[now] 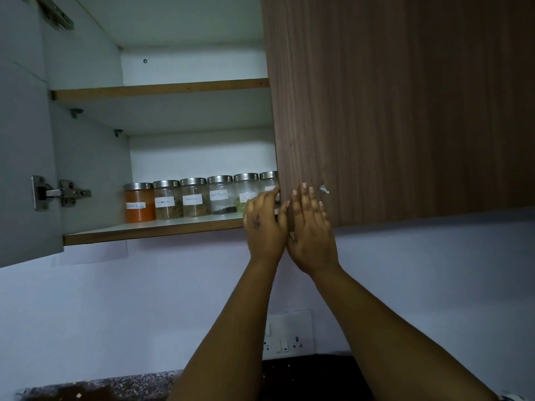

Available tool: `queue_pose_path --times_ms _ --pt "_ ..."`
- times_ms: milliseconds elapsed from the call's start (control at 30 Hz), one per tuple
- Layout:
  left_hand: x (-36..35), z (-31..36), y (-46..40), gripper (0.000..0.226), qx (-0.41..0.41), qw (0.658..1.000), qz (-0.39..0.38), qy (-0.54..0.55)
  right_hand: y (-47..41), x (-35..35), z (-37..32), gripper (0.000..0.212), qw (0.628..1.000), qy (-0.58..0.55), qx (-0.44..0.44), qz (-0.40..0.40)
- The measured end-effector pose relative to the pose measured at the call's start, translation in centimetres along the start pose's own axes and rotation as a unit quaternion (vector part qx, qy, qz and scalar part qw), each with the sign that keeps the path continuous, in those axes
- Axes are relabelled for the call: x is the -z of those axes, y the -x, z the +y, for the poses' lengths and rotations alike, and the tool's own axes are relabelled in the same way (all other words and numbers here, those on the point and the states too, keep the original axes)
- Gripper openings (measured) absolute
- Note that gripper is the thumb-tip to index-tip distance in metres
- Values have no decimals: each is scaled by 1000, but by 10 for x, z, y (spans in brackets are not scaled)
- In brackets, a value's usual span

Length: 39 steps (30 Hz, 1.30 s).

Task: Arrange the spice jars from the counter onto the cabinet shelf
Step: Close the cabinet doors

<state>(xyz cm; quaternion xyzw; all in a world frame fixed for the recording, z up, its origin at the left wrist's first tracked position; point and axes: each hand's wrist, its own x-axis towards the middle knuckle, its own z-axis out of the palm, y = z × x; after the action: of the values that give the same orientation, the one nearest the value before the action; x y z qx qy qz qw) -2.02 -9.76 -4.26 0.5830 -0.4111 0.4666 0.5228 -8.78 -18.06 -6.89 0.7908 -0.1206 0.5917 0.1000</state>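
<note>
Several glass spice jars with steel lids and white labels stand in a row on the lower cabinet shelf point(150, 231). The leftmost holds orange powder point(139, 203); one further right is labelled black pepper point(220, 195). The rightmost jar point(269, 180) is partly hidden behind the brown right door point(405, 111). My left hand point(265, 224) reaches to the right end of the row, fingers curled by the last jars and the door's edge; what it touches is hidden. My right hand point(311, 227) lies flat, fingers straight, against the door's lower left corner.
The grey left door point(26, 140) stands wide open with its hinge point(62, 193) showing. An upper shelf point(159, 89) holds nothing in view. Below are a pale wall, a white socket plate point(288, 334) and a dark speckled counter point(95, 389).
</note>
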Motion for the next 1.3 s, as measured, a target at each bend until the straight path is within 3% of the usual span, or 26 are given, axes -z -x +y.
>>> queue_pose_path --times_ms 133,300,400,500,1000,1167,1300 --pt "5 2 37 22 14 998 39 -51 18 7 -6 68 999 -4 -27 -34" --pt "28 23 65 55 11 996 28 -89 51 27 -25 73 988 -17 -67 -140" --pt "53 39 84 57 35 996 12 -87 73 54 -40 73 975 -34 -69 -206" --pt "91 59 104 56 57 995 9 -86 89 92 -64 71 972 -50 -70 -218" --pt "363 149 161 52 93 980 -43 -171 150 279 -246 64 979 -106 -57 -166" --pt "442 158 128 50 61 977 -4 -203 128 313 -316 64 982 -123 -35 -136" --pt "508 165 98 54 -15 971 26 -235 100 330 -379 63 982 -155 -32 -103"
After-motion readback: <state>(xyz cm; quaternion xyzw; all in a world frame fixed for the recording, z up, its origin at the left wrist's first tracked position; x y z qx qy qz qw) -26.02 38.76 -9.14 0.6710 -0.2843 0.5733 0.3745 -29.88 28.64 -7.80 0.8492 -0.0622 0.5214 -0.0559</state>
